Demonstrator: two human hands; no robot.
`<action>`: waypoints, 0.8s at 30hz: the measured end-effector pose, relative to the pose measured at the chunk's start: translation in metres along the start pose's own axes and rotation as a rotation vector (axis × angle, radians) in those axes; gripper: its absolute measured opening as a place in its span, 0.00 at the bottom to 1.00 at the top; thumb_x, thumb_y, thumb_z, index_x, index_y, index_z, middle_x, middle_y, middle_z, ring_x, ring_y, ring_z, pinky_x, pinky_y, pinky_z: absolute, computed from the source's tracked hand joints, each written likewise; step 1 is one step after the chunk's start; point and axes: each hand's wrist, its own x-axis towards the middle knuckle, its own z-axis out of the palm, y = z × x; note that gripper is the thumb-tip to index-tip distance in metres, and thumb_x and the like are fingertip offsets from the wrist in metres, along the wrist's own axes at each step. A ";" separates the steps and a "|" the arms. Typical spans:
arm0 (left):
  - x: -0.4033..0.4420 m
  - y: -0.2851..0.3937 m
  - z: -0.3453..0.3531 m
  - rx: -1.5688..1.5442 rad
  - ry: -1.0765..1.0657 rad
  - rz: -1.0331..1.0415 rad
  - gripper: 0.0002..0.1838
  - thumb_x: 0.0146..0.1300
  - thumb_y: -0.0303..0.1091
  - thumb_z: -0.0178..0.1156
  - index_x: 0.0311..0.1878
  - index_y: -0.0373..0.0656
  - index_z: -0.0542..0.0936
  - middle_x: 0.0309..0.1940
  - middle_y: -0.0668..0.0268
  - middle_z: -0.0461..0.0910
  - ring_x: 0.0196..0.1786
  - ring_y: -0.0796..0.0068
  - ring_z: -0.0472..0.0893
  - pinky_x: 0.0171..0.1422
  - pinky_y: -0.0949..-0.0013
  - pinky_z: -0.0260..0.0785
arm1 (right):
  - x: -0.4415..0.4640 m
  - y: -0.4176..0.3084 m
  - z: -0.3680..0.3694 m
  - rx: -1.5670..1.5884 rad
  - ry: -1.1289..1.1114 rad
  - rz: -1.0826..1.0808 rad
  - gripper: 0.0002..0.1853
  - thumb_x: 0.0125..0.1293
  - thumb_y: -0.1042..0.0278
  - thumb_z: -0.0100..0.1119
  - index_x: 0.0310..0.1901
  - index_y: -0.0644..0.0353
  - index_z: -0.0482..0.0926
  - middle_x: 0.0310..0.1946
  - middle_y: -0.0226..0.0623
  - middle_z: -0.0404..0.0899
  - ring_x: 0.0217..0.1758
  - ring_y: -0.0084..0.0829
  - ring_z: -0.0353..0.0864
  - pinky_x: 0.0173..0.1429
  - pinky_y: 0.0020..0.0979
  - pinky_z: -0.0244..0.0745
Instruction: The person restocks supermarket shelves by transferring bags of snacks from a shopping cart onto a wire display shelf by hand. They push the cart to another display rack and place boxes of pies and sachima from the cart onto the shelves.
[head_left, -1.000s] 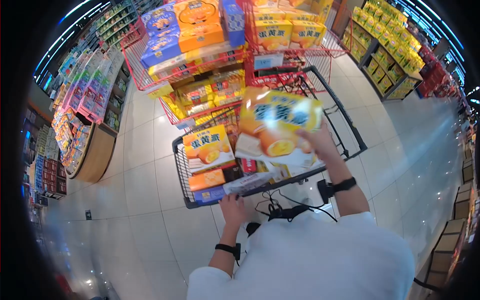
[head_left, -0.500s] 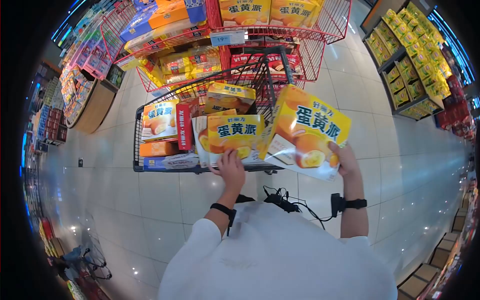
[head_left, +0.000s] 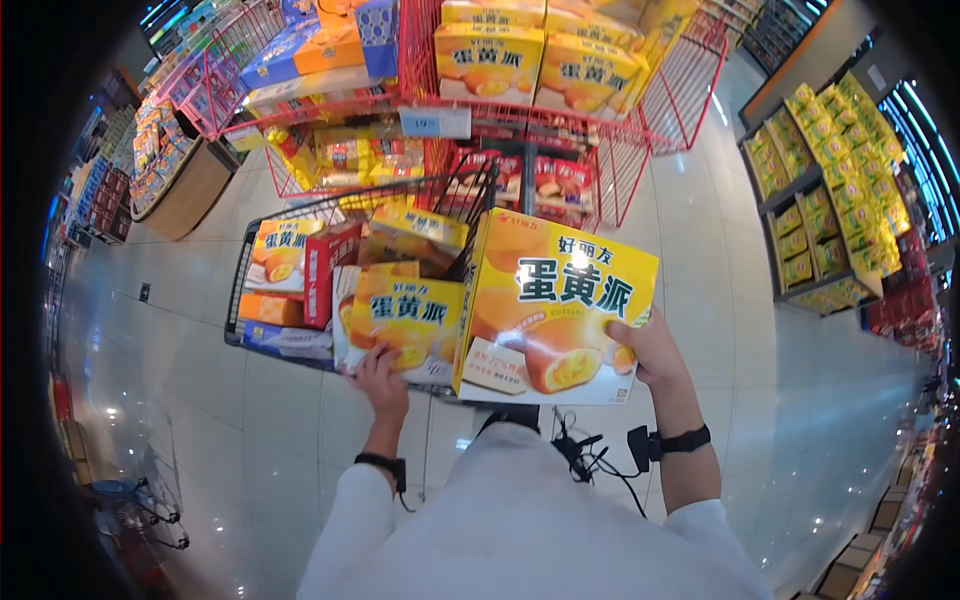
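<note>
My right hand (head_left: 655, 350) grips the right edge of a large yellow-and-white box of egg yolk pies (head_left: 550, 270), thumb on its front. That box is upright in front of the cart's right end and hides part of it. My left hand (head_left: 380, 380) has its fingers curled on the lower front of a second egg yolk pie box (head_left: 400, 315) at the near side of the shopping cart (head_left: 238, 290). Behind it in the cart are another yellow box (head_left: 415, 235), a red box (head_left: 330, 270) and a yellow-and-white box (head_left: 275, 255).
Beyond the cart stands a red wire display rack (head_left: 670, 130) with stacked yellow boxes (head_left: 490, 60), blue-and-orange boxes (head_left: 300, 55) and a price tag (head_left: 435, 122). A shelf of yellow packets (head_left: 830, 150) is at right. A rounded wooden stand (head_left: 185, 195) is at left.
The box in my right hand has turned from tilted to nearly upright and come nearer to me and leftward. My view has shifted, so the cart and left hand appear further left.
</note>
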 end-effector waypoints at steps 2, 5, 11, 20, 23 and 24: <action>-0.001 -0.003 0.003 -0.028 0.001 -0.028 0.18 0.54 0.29 0.52 0.48 0.53 0.82 0.59 0.69 0.77 0.66 0.58 0.68 0.78 0.34 0.27 | 0.025 -0.040 -0.010 -0.046 -0.023 -0.077 0.31 0.55 0.78 0.71 0.62 0.64 0.72 0.54 0.39 0.81 0.55 0.29 0.82 0.59 0.33 0.78; 0.008 0.007 -0.006 -0.010 -0.039 -0.089 0.19 0.54 0.27 0.54 0.50 0.52 0.81 0.62 0.66 0.75 0.67 0.57 0.66 0.78 0.32 0.25 | 0.075 -0.096 -0.023 -0.110 -0.041 -0.202 0.32 0.55 0.78 0.71 0.62 0.64 0.71 0.54 0.38 0.81 0.55 0.30 0.82 0.59 0.33 0.79; 0.010 0.042 0.000 0.095 -0.042 -0.253 0.21 0.55 0.24 0.57 0.54 0.48 0.79 0.69 0.56 0.66 0.72 0.50 0.62 0.79 0.32 0.30 | 0.170 -0.201 -0.032 -0.311 -0.029 -0.485 0.32 0.56 0.76 0.72 0.62 0.66 0.69 0.51 0.41 0.82 0.51 0.31 0.84 0.56 0.32 0.80; 0.085 0.137 -0.061 -0.388 -0.162 -0.506 0.15 0.70 0.25 0.54 0.58 0.37 0.76 0.58 0.53 0.77 0.58 0.58 0.80 0.62 0.61 0.73 | 0.329 -0.312 -0.010 -0.418 -0.006 -0.822 0.39 0.53 0.74 0.76 0.64 0.73 0.65 0.50 0.45 0.82 0.51 0.32 0.84 0.56 0.32 0.79; 0.118 0.190 -0.068 -0.459 -0.258 -0.490 0.17 0.70 0.25 0.54 0.61 0.38 0.75 0.59 0.52 0.77 0.61 0.60 0.78 0.65 0.61 0.71 | 0.385 -0.329 -0.002 -0.473 0.120 -0.939 0.48 0.48 0.70 0.81 0.68 0.75 0.60 0.54 0.49 0.79 0.53 0.33 0.82 0.56 0.33 0.79; 0.131 0.206 -0.067 -0.447 -0.246 -0.494 0.17 0.70 0.25 0.54 0.61 0.38 0.75 0.59 0.52 0.77 0.61 0.60 0.78 0.65 0.61 0.71 | 0.398 -0.335 0.005 -0.459 0.108 -0.940 0.48 0.48 0.70 0.81 0.68 0.75 0.60 0.54 0.49 0.79 0.53 0.33 0.82 0.56 0.33 0.79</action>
